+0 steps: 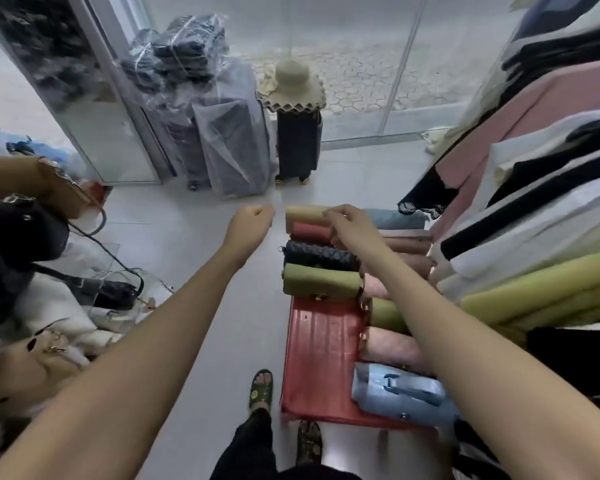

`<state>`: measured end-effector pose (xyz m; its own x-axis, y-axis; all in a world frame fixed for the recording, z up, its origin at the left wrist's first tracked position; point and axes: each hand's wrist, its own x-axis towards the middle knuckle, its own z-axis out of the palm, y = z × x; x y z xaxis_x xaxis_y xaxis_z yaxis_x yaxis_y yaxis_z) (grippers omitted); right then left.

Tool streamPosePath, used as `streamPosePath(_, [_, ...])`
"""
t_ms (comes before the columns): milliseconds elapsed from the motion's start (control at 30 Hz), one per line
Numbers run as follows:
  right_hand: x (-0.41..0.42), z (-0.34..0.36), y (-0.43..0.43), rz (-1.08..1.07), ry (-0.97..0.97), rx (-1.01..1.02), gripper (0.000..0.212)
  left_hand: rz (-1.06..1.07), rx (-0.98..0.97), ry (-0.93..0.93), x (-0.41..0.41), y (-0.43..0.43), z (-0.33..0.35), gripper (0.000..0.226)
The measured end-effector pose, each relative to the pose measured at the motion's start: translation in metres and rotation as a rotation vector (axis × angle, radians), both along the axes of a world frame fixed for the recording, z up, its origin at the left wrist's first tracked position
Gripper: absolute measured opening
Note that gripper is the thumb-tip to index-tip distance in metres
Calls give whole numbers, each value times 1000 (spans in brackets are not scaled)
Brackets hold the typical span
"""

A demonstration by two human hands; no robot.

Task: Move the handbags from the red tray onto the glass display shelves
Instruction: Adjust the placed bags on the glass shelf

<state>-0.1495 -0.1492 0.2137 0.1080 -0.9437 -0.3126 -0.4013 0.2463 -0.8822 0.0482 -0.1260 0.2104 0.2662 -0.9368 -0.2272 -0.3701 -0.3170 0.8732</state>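
Observation:
The red tray [321,355] lies on the floor ahead of my feet. Several handbags are lined up in it: a cream one [303,213] at the far end, then a pink one [310,233], a black quilted one [317,255] and a green one [321,281]; a light blue one [400,393] lies at the near right. My right hand [349,226] reaches over the far end, fingers curled onto the cream handbag's right end, thumb by the pink one. My left hand [253,220] hovers as a fist just left of the tray, with nothing visible in it. Glass shelves [110,259] stand at the left.
On the left shelves sit a black bag [18,233], a brown bag [63,192] and a beige bag [32,362]. Folded and hung clothes [534,237] crowd the right. Plastic-wrapped suitcases [229,143] and a hat [291,88] on a dark suitcase stand by the glass front. My sandalled feet [262,389] are beside the tray.

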Motion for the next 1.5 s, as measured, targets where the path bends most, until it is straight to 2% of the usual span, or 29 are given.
streamPosePath(200, [-16,-72,-10,-150,53,220,24,-79,277,78,0,-29,-83,29])
streamPosePath(300, [-21,-105,-14,-179,123,321,35,-98,416,116,2,-43,-120,18])
streamPosePath(433, [-25,-142,-24,-235,150,450,17,-122,506,80,5,-59,-164,11])
streamPosePath(667, [-29,-180,-42,-325,184,544,34,-161,636,30,2,-68,-218,26])
streamPosePath(800, [-33,-199,-48,-347,199,581,49,-162,655,33,-2,-75,-239,29])
streamPosePath(933, [-35,-216,-54,-339,200,578,51,-156,638,-44,-6,-79,-249,24])
streamPosePath(1100, [-43,-235,-57,-331,288,551,55,-75,629,-98,-14,-79,-260,28])
streamPosePath(1300, [-47,-244,-57,-326,272,551,57,-37,646,25,-9,-79,-283,27])
streamPosePath(1400, [-41,-244,-55,-359,258,524,60,-10,648,81,-9,-80,-284,19])
streamPosePath(1500, [-34,-245,-49,-365,272,495,64,18,654,119,-7,-81,-284,29])
